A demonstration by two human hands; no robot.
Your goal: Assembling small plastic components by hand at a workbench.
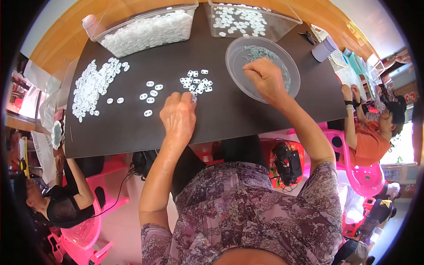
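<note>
My left hand (178, 114) rests low over the dark table with its fingers curled down and pressed together. A small white plastic piece (194, 100) shows at its fingertips, beside a loose cluster of square white two-hole pieces (199, 85). My right hand (266, 80) is closed in a pinch above a round clear plastic bowl (232, 66). What its fingers hold, if anything, is hidden. Small grey-green screws (258, 51) lie in the bowl. Left of my left hand, several oval white two-hole pieces (153, 93) are spread apart.
A heap of white oval pieces (93, 88) covers the table's left end. Clear bins, one full (148, 31) and one thinly filled (240, 20), stand along the back. A grey-lidded container (323, 49) and black snips (307, 37) are at right. People sit on both sides.
</note>
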